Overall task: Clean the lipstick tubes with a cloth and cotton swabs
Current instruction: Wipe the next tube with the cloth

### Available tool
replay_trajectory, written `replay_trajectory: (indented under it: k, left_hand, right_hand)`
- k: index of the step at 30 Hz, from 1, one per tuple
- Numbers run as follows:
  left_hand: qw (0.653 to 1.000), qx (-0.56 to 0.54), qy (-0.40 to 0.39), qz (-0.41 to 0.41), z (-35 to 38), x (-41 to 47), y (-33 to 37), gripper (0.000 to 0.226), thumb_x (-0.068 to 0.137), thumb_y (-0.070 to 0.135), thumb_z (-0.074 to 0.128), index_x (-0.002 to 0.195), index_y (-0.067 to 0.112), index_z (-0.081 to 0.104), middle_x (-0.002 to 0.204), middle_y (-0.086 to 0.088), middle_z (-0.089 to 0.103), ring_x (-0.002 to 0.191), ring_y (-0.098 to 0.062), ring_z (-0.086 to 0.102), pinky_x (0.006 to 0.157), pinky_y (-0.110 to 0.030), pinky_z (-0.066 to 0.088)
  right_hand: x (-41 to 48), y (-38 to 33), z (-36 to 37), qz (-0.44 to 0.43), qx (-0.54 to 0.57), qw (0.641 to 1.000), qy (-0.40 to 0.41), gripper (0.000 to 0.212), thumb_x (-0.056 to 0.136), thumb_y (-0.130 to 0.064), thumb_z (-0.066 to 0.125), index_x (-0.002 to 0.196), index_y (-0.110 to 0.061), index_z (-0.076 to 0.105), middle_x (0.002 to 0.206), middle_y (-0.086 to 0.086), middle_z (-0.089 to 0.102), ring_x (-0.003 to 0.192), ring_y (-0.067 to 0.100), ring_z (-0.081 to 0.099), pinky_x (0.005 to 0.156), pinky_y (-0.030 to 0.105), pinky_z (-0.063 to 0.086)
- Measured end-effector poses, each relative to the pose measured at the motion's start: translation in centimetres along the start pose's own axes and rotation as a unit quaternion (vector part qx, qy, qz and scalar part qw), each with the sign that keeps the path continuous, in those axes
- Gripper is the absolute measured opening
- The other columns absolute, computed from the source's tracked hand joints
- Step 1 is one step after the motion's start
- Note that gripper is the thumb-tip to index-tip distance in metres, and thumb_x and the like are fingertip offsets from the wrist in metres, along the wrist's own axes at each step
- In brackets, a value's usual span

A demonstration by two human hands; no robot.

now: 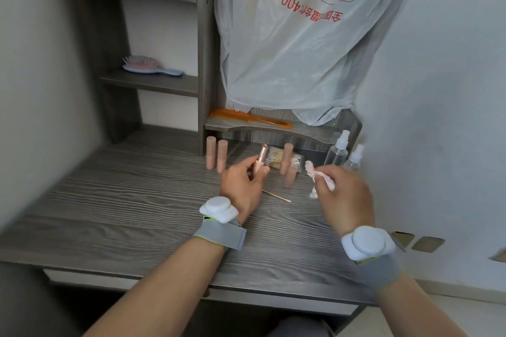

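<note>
Right hand (345,194) pinches a crumpled cloth (310,168), part of it hidden in the fingers. Left hand (241,186) grips an uncapped lipstick tube (261,157), its long axis near upright, tip pointing up and away. Capped tubes (222,154) beyond the left hand are blurred.

Two tubes (222,155) at the back are blurred — edges doubled. The left hand (242,186) hides the lipstick tube's (262,154) lower part; fingers (325,172) of the right hand (345,200) cover part of the cloth (310,168). The top edge cuts the plastic bag (295,49).
</note>
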State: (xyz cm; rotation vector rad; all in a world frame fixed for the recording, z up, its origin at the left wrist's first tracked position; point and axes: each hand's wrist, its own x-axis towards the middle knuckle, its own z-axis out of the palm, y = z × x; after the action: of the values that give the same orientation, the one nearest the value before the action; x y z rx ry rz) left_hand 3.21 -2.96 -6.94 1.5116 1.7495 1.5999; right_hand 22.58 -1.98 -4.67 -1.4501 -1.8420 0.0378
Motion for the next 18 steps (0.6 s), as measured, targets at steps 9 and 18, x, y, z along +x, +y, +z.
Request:
replay_trajectory:
  k: [9, 18]
  left_hand:
    - [0.999, -0.024, 0.028, -0.016, 0.1, 0.2, -0.2, 0.026, 0.088, 0.021, 0.072, 0.113, 0.018, 0.072, 0.079, 0.009, 0.067, 0.068, -0.003, 0.060, 0.063, -0.001, 0.041]
    - [0.998, -0.020, 0.048, -0.039, 0.1, 0.6, -0.5, 0.021, 0.088, 0.023, 0.071, 0.108, 0.022, 0.074, 0.066, 0.016, 0.063, 0.063, 0.007, 0.058, 0.058, -0.002, 0.038]
  right_hand:
    - [1.8, -3.7, 2.0, -0.129, 0.158, 0.977, -0.061, 0.025, 0.093, -0.001, 0.055, 0.099, -0.017, 0.073, 0.098, -0.008, 0.064, 0.091, 0.000, 0.055, 0.079, 0.001, 0.035]
    - [4.3, -5.8, 5.0, -0.072, 0.175, 0.972, -0.137, 0.031, 0.088, -0.001, 0.053, 0.079, -0.024, 0.071, 0.088, -0.002, 0.066, 0.090, 0.015, 0.058, 0.075, 0.020, 0.040]
